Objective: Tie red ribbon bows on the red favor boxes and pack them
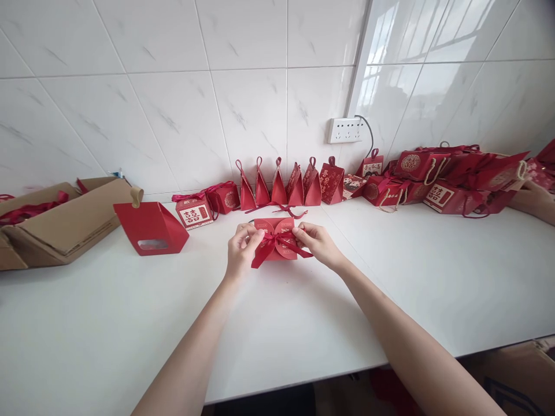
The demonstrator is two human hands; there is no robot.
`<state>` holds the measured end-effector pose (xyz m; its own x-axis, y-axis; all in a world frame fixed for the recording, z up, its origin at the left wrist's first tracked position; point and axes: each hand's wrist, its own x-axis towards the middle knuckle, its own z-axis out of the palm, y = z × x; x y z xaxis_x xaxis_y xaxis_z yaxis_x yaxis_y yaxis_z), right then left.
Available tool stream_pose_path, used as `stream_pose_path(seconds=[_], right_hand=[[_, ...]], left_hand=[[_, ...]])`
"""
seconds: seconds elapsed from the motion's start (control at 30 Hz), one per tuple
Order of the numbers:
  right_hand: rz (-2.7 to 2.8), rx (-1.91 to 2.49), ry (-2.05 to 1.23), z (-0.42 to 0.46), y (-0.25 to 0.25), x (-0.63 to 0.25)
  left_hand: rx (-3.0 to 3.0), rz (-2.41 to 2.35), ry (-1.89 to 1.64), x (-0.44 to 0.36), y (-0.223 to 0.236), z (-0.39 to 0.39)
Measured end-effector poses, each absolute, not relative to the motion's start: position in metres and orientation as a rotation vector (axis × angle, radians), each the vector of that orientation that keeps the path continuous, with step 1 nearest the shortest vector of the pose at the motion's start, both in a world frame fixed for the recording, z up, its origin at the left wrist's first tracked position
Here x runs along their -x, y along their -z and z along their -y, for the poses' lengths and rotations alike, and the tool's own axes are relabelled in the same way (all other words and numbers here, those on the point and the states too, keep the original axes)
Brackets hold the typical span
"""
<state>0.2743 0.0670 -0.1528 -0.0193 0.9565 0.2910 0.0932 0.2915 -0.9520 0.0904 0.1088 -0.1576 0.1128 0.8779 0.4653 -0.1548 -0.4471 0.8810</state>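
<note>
A small red gift box (284, 223) with gold print and rounded overlapping flaps lies on the white table in front of me. Across its top a dark red ribbon (276, 238) is tied in a bow, its tails spreading to both sides. My left hand (240, 247) is closed in a pinch on the bow's left side, at the box's left edge. On the opposite side, my right hand (319, 241) pinches the ribbon between thumb and fingers. The fingertips partly cover the bow's loops.
An open cardboard box (93, 214) with red ribbon inside stands left, beside a red windowed box (151, 222). Several peaked red boxes (278, 188) line the tiled wall below a power strip (346, 130). Red boxes (451, 196) pile up right, near another person's arm (535, 201).
</note>
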Motion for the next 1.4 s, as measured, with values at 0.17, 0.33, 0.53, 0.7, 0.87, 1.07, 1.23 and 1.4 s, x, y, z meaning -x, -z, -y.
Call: stream_pose_path(seconds=[0.17, 0.33, 0.53, 0.7, 0.87, 1.07, 1.23, 1.4], right_hand=[[1.396, 1.039, -0.978, -0.067, 0.152, -0.275], [1.385, 1.024, -1.008, -0.067, 0.151, -0.275], [1.378, 1.016, -1.028, -0.066, 0.151, -0.274], [1.380, 1.009, -1.026, -0.066, 0.152, -0.274], [1.396, 1.024, -1.017, -0.066, 0.151, -0.274], [1.392, 1.041, -0.999, -0.065, 0.149, -0.274], [1.387, 1.056, -0.982, -0.066, 0.150, -0.274], [1.382, 1.073, -0.981, -0.068, 0.152, -0.275]], left_hand=[[-1.505, -0.698, -1.429, -0.087, 0.157, -0.111], [-1.531, -0.702, -1.420, -0.087, 0.156, -0.111], [-1.447, -0.720, -1.397, -0.089, 0.150, -0.106], [-1.547, -0.792, -1.460, -0.091, 0.151, -0.105], [-1.714, -0.919, -1.576, -0.093, 0.157, -0.105], [-1.774, -1.004, -1.752, -0.092, 0.162, -0.105], [-2.021, -0.898, -1.855, -0.092, 0.165, -0.104], [-2.137, -0.827, -1.722, -0.088, 0.159, -0.103]])
